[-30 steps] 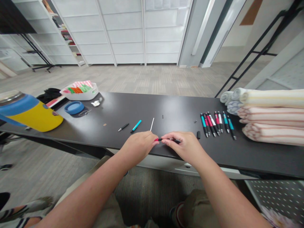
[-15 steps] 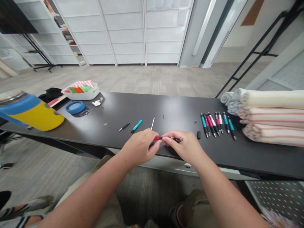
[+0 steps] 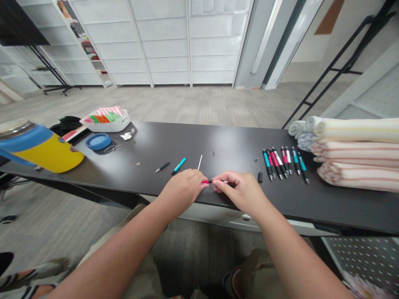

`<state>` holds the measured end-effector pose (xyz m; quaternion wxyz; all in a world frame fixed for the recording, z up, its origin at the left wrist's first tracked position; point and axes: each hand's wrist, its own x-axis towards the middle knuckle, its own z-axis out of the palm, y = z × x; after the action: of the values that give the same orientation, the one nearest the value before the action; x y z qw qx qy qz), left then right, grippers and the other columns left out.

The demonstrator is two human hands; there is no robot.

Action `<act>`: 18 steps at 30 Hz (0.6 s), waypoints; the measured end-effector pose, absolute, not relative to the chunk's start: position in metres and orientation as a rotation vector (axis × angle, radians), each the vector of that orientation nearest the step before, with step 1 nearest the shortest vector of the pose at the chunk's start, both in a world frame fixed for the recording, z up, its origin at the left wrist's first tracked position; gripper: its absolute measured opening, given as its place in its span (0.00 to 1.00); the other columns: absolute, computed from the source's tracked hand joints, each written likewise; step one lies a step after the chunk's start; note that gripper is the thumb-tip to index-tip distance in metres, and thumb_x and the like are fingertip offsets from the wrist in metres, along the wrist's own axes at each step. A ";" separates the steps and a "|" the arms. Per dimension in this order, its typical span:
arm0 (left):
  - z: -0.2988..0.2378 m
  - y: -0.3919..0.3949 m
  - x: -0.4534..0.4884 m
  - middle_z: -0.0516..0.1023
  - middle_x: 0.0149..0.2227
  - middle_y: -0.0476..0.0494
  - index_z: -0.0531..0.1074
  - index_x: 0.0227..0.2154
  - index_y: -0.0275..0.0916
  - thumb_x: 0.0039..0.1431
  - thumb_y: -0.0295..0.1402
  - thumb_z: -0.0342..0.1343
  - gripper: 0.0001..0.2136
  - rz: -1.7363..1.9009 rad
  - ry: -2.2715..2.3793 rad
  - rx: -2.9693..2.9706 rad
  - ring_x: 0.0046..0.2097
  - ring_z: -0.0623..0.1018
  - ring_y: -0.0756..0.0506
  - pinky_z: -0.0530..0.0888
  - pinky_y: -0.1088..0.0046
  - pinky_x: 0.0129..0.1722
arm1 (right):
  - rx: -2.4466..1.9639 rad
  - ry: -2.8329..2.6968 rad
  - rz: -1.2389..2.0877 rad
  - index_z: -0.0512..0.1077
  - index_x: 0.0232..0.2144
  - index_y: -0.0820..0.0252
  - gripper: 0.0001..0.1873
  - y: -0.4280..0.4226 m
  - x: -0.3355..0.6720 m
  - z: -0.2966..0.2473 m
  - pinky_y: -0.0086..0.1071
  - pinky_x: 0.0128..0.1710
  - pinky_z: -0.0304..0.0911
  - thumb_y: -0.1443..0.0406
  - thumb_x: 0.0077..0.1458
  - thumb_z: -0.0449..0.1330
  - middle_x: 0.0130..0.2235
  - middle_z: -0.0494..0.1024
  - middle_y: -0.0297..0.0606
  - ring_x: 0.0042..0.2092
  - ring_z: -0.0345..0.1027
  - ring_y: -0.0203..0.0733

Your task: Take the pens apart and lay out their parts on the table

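Left hand (image 3: 183,189) has closed its thumb since half a second earlier; its grip holds the pink pen barrel (image 3: 205,182). Right hand (image 3: 241,186) pinches at the adjoining black section (image 3: 210,182). Long axis runs crosswise between both, near the desk's (image 3: 162,141) front edge.

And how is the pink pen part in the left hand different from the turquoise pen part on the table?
The pink pen part is held in the left hand; the turquoise pen part lies on the table. Only a short piece of the pink pen part shows, while the turquoise pen part is in full view. Both are brightly coloured.
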<state>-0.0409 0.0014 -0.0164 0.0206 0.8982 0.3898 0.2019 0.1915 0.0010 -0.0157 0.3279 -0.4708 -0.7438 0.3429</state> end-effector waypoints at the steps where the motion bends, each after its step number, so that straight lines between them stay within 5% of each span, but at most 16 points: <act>1: -0.016 0.001 -0.041 0.80 0.41 0.41 0.74 0.42 0.36 0.75 0.35 0.49 0.10 0.654 1.203 2.787 0.45 0.79 0.42 0.76 0.63 0.48 | -1.231 -1.943 0.902 0.83 0.38 0.53 0.09 0.001 0.191 -0.016 0.30 0.35 0.70 0.59 0.65 0.62 0.32 0.86 0.32 0.33 0.80 0.39; 12: -0.016 0.002 -0.044 0.82 0.40 0.44 0.75 0.42 0.39 0.73 0.33 0.54 0.07 0.715 1.216 2.724 0.43 0.79 0.43 0.75 0.63 0.47 | -1.094 -2.178 0.512 0.82 0.46 0.51 0.09 0.002 0.195 -0.020 0.36 0.47 0.74 0.61 0.67 0.63 0.45 0.87 0.36 0.43 0.83 0.45; 18: -0.017 0.000 -0.044 0.81 0.39 0.42 0.75 0.41 0.38 0.75 0.35 0.51 0.10 0.704 1.190 2.810 0.42 0.78 0.43 0.75 0.65 0.44 | -0.961 -2.320 0.314 0.80 0.47 0.55 0.12 0.002 0.196 -0.026 0.37 0.48 0.73 0.61 0.71 0.58 0.44 0.87 0.40 0.43 0.81 0.45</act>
<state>-0.0439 0.0003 -0.0168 0.0049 0.8972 0.3800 0.2248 0.1958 0.0015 -0.0257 0.3009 -0.3621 -0.8743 0.1182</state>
